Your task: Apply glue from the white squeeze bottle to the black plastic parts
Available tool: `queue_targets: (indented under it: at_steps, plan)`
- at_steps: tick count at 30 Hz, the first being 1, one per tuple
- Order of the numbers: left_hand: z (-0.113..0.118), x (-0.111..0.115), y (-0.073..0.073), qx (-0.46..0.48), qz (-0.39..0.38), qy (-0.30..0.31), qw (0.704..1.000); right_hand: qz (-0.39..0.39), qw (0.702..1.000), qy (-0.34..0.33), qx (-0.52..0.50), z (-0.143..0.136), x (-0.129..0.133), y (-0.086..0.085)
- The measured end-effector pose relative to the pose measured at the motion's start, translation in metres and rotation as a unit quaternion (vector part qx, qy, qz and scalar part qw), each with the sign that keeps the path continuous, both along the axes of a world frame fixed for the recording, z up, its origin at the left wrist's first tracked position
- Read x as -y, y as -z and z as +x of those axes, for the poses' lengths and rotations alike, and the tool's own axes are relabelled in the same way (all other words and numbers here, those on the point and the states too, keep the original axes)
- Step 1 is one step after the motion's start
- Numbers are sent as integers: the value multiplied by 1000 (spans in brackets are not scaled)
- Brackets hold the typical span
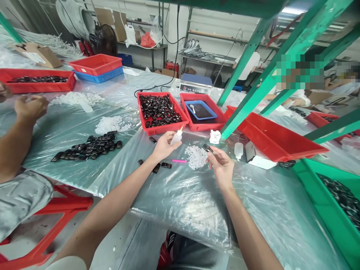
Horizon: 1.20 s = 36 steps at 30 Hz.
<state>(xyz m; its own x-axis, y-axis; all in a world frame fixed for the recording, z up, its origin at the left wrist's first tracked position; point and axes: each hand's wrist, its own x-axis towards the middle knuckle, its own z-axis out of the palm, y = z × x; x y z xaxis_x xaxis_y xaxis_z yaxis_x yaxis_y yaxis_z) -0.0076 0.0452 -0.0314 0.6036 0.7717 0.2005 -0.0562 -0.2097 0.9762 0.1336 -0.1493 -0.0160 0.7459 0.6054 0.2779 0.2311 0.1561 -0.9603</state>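
My left hand (165, 145) is closed around a small translucent squeeze bottle (176, 137) with a thin yellowish tip pointing up. Between the fingertips of my right hand (221, 165) is a small, glossy black plastic casing (207, 148). A pile of tiny white plastic pieces (195, 156) lies on the plastic-covered table between my hands. Beside the pile is a pink stick (179, 161). Several more black casings (166, 165) lie loose below and left of my left hand.
Beyond my hands stand a red tray (164, 131) full of black pieces and another red tray (204, 127) holding a blue tray (200, 110). Green metal posts (244, 107) slant at right, near a green bin (312, 198). A co-worker's hand (30, 107) is at left.
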Motion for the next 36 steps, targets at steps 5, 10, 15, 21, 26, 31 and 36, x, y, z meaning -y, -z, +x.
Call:
queue_targets:
  at_steps: [5, 10, 15, 21, 26, 31, 36]
  plan:
    - [-2, -2, 10, -120, 108, -6, 987, -15, 1000, -5, 7, -4, 0, -2]
    - [-9, 1, -5, -137, 224, -53, 963, -16, 1000, -8, 12, -4, 1, -3]
    - [-15, 10, -24, -27, 259, -175, 950, -24, 999, -2, 28, -4, 1, -2]
    - [-12, 33, -23, -224, 343, 96, 907, -26, 999, -10, 31, -4, 0, 1]
    - [-11, 33, -19, -294, 365, 147, 871, -28, 999, -4, 32, -4, 1, -3]
    - [-12, 29, -19, -309, 346, 147, 874, -31, 999, -7, 39, -5, 2, -6]
    - [-9, 33, -17, -342, 367, 146, 852, -32, 998, 2, 56, -4, 1, -4]
